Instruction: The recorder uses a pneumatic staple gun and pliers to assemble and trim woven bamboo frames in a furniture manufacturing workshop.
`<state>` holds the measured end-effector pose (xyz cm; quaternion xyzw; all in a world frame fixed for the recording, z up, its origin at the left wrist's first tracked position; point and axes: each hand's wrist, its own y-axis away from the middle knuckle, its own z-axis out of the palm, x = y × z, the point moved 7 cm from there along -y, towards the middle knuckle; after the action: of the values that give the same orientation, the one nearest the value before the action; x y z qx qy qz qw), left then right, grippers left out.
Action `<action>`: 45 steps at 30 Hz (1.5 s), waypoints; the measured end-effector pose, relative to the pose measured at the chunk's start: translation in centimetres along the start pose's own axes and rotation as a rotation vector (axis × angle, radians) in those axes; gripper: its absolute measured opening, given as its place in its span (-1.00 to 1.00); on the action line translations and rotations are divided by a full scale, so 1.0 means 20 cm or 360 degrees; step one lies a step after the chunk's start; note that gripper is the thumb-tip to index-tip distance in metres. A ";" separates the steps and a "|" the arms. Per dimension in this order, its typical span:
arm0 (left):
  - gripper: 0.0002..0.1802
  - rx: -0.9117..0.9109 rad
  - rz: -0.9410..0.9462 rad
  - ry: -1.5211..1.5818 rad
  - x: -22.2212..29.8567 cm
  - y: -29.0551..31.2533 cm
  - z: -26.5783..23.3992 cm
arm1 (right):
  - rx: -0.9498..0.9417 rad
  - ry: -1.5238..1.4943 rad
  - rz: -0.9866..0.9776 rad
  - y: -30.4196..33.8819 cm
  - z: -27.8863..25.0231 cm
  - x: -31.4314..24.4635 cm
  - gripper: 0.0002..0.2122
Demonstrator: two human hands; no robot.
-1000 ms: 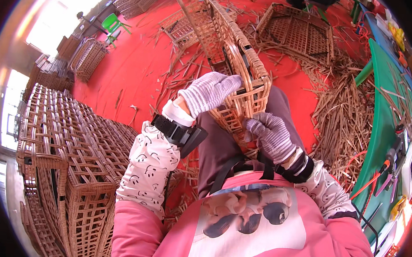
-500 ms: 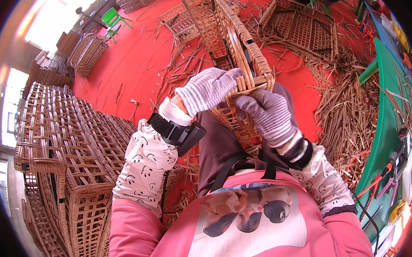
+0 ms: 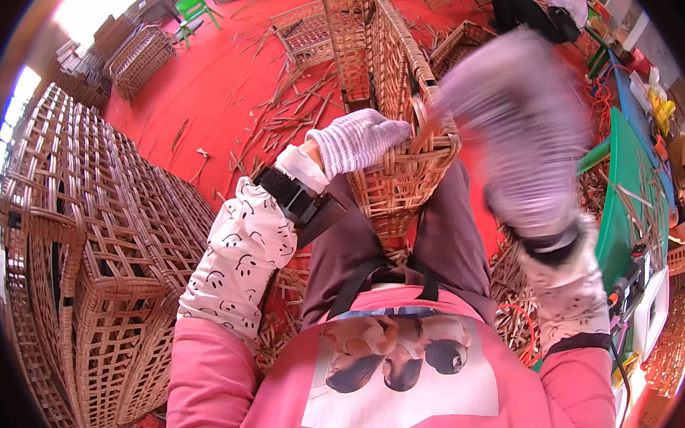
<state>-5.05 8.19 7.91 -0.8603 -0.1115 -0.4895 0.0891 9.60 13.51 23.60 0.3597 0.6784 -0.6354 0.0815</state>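
A brown woven basket (image 3: 394,187) stands tilted between my knees, its long side running away from me. My left hand (image 3: 359,141), in a striped knitted glove, is closed on the near corner of its rim. My right hand (image 3: 521,123), gloved alike, is raised to the right of the rim and smeared by motion. A flat brown strip (image 3: 424,133) sticks up from the rim toward its blurred fingertips; whether they grip it I cannot tell.
Large woven baskets (image 3: 117,225) are stacked at my left. Loose strips (image 3: 297,126) litter the red floor (image 3: 225,91). At right stands a green table (image 3: 614,197) with tools. A green chair (image 3: 194,6) is far left, and another person (image 3: 554,12) sits at the far right.
My right hand has left the basket corner, swinging up and to the right. My left hand stays on the rim. The view has shifted, bringing another person more into sight.
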 end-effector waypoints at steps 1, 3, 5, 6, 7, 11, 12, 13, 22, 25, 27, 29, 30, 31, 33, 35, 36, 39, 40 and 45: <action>-0.72 -0.0010 -0.0026 -0.0298 0.08 0.01 0.00 | 0.0144 -0.0157 -0.0116 -0.09 -0.07 -0.10 -0.90; -0.74 -0.0054 -0.0246 -0.0441 0.10 0.01 0.02 | 0.0279 0.0089 -0.0133 -0.24 -0.17 -0.20 -0.88; -0.64 -0.0005 -0.0181 -0.0422 0.10 0.02 0.01 | 0.0186 0.0588 -0.0042 -0.33 -0.16 -0.14 -0.86; -0.52 0.0035 -0.0133 -0.0399 0.09 0.04 0.00 | -0.0028 0.1096 -0.0090 -0.34 -0.13 -0.08 -0.85; -0.51 0.0091 -0.0041 -0.0428 0.06 0.04 -0.01 | -0.0298 0.1636 -0.0212 -0.31 -0.09 0.00 -0.84; -0.49 0.0069 -0.0341 -0.0292 0.17 0.06 0.00 | 0.0649 0.0740 0.0405 -0.05 -0.41 0.07 -0.85; -0.49 0.0077 -0.0331 -0.0281 0.19 0.05 -0.01 | 0.0922 0.0482 0.0452 0.05 -0.54 0.08 -0.87; -0.50 0.0000 -0.0324 -0.0325 0.21 0.06 -0.01 | 0.0788 0.0076 0.0521 0.13 -0.63 0.16 -0.89; -0.54 -0.0088 -0.0152 -0.0311 0.15 0.04 0.02 | -0.0012 -0.0437 0.1091 0.32 0.08 0.39 -0.81; -0.74 0.0289 -0.0308 -0.0246 0.04 0.06 -0.02 | -0.0202 0.0233 0.1218 0.14 0.06 0.50 -0.87; -0.74 0.0721 0.0107 -0.0433 0.17 0.10 -0.04 | -0.0326 0.0410 0.0853 0.04 0.06 0.69 -0.86; -0.72 0.1058 0.0147 -0.0615 0.27 0.21 -0.05 | -0.0442 0.0593 0.0505 -0.02 0.09 0.72 -0.86; -0.72 0.1030 0.0152 -0.0615 0.28 0.21 -0.05 | -0.0566 0.0702 0.0869 -0.02 0.10 0.79 -0.84; -0.71 0.1159 0.0297 -0.0849 0.32 0.24 -0.06 | -0.0702 0.0795 0.1231 0.01 0.10 0.85 -0.83; -0.68 0.1282 0.0476 -0.1121 0.38 0.28 -0.05 | -0.0723 0.0842 0.1303 0.01 0.10 0.86 -0.81; -0.66 0.1067 0.0465 -0.1034 0.38 0.24 -0.03 | -0.0727 0.0897 0.1347 0.00 0.08 0.84 -0.80; -0.64 0.0871 0.0446 -0.0946 0.37 0.21 0.00 | -0.0744 0.0946 0.1347 0.00 0.06 0.85 -0.80; -0.53 0.0830 0.0507 -0.1231 0.44 0.19 0.06 | -0.0794 0.1028 0.1289 -0.02 0.06 0.83 -0.81; -0.52 0.0861 0.0534 -0.1314 0.45 0.19 0.07 | -0.0836 0.1074 0.1231 -0.03 0.08 0.81 -0.81; -0.56 0.0290 -0.0006 -0.0900 0.28 0.05 0.06 | 0.0086 0.0825 0.0549 0.04 -0.10 0.58 -0.81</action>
<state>-0.95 8.14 12.11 -0.9507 -0.1770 -0.2187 0.1305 2.36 19.69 16.78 0.6216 0.5885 -0.5171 0.0027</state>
